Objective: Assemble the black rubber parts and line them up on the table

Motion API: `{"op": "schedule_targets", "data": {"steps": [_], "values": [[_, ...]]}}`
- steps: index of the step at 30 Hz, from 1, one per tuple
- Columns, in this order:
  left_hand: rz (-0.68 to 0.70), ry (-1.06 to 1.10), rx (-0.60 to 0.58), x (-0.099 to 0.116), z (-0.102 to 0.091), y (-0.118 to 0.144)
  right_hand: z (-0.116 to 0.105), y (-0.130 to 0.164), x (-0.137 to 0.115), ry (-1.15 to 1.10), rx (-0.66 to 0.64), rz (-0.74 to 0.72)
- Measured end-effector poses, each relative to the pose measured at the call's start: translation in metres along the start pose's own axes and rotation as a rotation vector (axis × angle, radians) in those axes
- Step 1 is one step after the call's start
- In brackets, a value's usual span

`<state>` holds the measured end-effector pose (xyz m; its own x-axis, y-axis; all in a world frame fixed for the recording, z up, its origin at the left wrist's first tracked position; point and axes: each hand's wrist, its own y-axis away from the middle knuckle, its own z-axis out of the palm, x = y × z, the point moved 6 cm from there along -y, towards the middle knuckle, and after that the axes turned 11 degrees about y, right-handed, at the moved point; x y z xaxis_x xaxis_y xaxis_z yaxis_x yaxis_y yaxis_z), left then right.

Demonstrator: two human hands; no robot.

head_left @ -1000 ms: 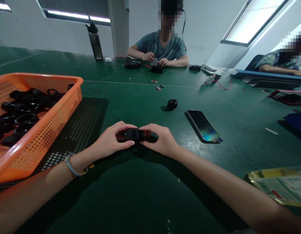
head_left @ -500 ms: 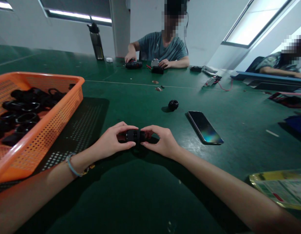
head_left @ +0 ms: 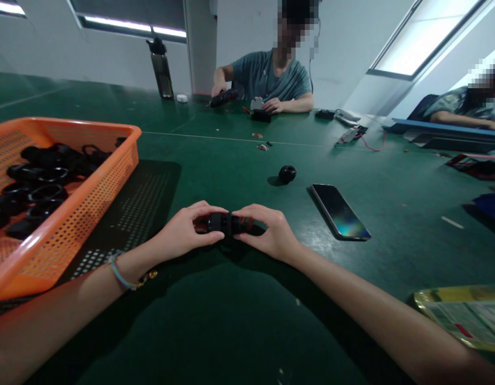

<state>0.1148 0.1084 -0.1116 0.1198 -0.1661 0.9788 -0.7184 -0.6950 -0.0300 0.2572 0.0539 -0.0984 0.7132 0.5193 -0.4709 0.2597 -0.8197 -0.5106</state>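
Between my two hands, just above or on the green table [head_left: 215, 331], is a black cylindrical part [head_left: 221, 223] with a raised collar around its middle. My left hand [head_left: 191, 227] pinches its left end between thumb and fingers. Its right end is gripped the same way by my right hand [head_left: 269, 227], at the collar. Fingertips hide both ends, so I cannot tell whether it is one piece or two joined. Beyond my right hand a small round black part [head_left: 287, 174] rests on the table.
An orange basket [head_left: 111, 176] of black parts and rings stands at left. A phone [head_left: 340, 212] and a yellow-edged packet [head_left: 464, 315] lie at right. Across the table a person [head_left: 271, 80] holds a dark tool [head_left: 224, 97]; a bottle [head_left: 161, 69] stands nearby. Another person [head_left: 451, 107] sits far right.
The person opposite has lifted the dark tool off the table and tilted it. My hands keep their hold on the black part, with hardly any visible movement. The view has shifted slightly.
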Motion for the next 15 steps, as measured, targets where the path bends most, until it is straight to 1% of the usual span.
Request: {"op": "schedule_targets", "data": {"steps": [3, 9, 15], "values": [[0.001, -0.028, 0.0, 0.0008, 0.0005, 0.0001, 0.0003, 0.0002, -0.0015, 0.016, 0.017, -0.028], [0.012, -0.055, 0.001, 0.0013, 0.0005, 0.0009, 0.0023, 0.0021, 0.0012, -0.028, 0.014, 0.012], [0.017, -0.07, -0.002, 0.0013, 0.0003, 0.0012, 0.0029, 0.0021, 0.0014, -0.026, -0.013, 0.006]]}}
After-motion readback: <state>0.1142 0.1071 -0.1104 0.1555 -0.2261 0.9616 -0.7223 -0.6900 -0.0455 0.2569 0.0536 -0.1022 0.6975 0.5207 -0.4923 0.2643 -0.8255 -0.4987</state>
